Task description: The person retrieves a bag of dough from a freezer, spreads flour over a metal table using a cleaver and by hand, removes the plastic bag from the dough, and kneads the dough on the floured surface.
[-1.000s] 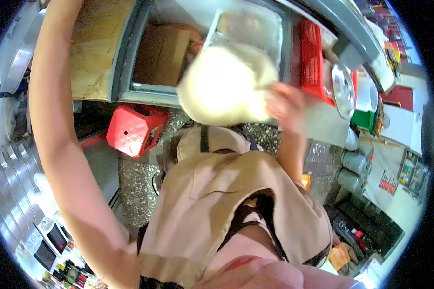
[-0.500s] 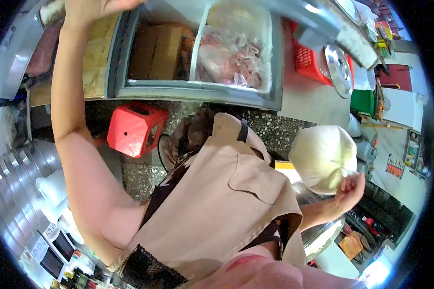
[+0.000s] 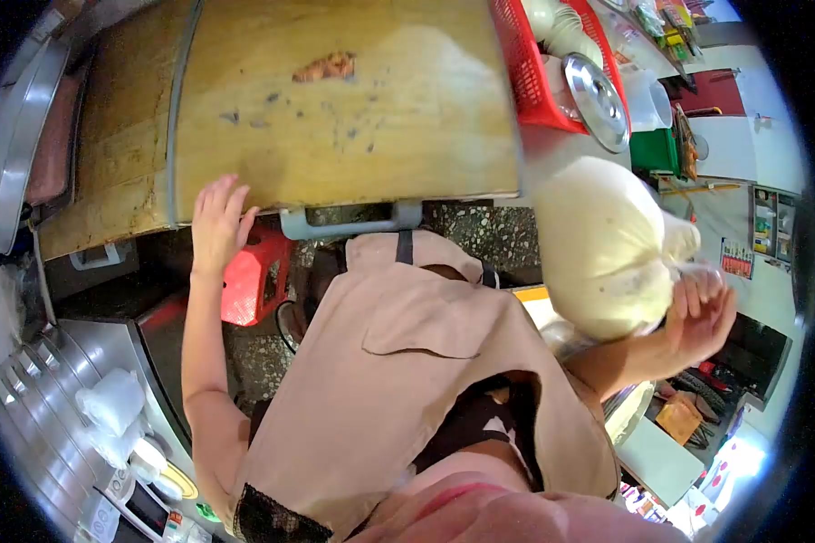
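Observation:
My left hand (image 3: 219, 222) rests at the front left corner of the chest freezer's lid (image 3: 407, 118), fingers stretched out over its edge and holding nothing. The lid is down, with a worn yellowish-brown top and a grey handle (image 3: 353, 220) at the front; the inside is hidden. On the right, my right hand (image 3: 702, 312) is closed on the gathered neck of a plastic bag (image 3: 598, 244). This bag is large and bulging, full of something cream-coloured that I cannot identify. It hangs beside my beige apron (image 3: 407, 362).
A red basket (image 3: 527, 72) with pale bowls stands right of the freezer, a round metal lid (image 3: 596, 102) leaning on it. Below the freezer's front left corner is a red plastic stool (image 3: 255, 281). Metal drawers or panels (image 3: 27, 380) line the lower left.
The freezer stood open with bagged meat and a cardboard box showing; its lid is now shut. My left hand has come down to the lid's front edge. The bag appears closer and larger.

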`<state>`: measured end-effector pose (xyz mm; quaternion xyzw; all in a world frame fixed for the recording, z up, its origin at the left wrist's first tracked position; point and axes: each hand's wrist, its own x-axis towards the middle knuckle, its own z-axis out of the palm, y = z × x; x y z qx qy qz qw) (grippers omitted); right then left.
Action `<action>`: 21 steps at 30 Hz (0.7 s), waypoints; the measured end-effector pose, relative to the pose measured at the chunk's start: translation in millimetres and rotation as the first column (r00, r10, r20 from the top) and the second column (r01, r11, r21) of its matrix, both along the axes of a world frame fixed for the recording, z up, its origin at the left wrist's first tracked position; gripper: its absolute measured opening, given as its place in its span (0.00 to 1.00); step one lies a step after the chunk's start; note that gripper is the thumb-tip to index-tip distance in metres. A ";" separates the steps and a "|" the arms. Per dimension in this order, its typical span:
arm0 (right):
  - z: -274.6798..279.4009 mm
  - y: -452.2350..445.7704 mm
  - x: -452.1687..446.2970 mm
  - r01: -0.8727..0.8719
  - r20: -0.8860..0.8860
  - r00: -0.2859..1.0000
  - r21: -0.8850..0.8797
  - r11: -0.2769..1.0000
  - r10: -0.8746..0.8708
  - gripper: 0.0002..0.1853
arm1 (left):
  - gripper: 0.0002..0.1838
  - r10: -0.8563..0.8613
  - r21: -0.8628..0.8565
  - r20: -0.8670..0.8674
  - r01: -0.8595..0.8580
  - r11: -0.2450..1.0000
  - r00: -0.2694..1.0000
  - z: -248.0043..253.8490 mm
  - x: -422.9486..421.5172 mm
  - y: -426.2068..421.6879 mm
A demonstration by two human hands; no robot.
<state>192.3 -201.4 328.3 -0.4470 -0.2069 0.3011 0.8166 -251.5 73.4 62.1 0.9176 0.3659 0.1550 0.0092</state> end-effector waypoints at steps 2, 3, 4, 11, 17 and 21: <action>-10.7 24.0 6.6 -0.192 0.008 0.981 -0.013 0.981 0.192 0.10 | 0.17 0.025 -0.024 -0.006 -0.025 0.999 1.000 -11.0 -2.7 -4.3; -14.6 39.8 1.3 -0.193 -0.034 0.981 -0.020 0.981 0.193 0.10 | 0.17 0.020 -0.044 0.045 -0.018 0.999 0.999 -10.6 2.0 -8.6; -19.5 53.3 -1.4 -0.188 -0.043 0.982 -0.063 0.980 0.185 0.10 | 0.16 0.015 -0.066 0.093 -0.008 0.998 0.996 -10.6 7.4 -12.4; -85.6 159.2 -1.1 -0.344 -0.175 0.937 -0.311 0.886 0.303 0.09 | 0.16 0.011 -0.191 0.296 0.048 0.980 0.955 -9.6 71.4 -20.0; -162.3 235.7 -28.0 -0.535 0.017 0.802 -0.424 0.731 0.597 0.11 | 0.19 -0.016 -0.117 0.545 0.095 0.989 0.838 9.4 168.3 -21.2; -163.9 247.2 -21.2 -0.369 0.431 0.590 -0.608 0.703 0.682 0.12 | 0.20 0.040 -0.141 0.685 0.078 0.987 0.728 20.5 217.1 -18.0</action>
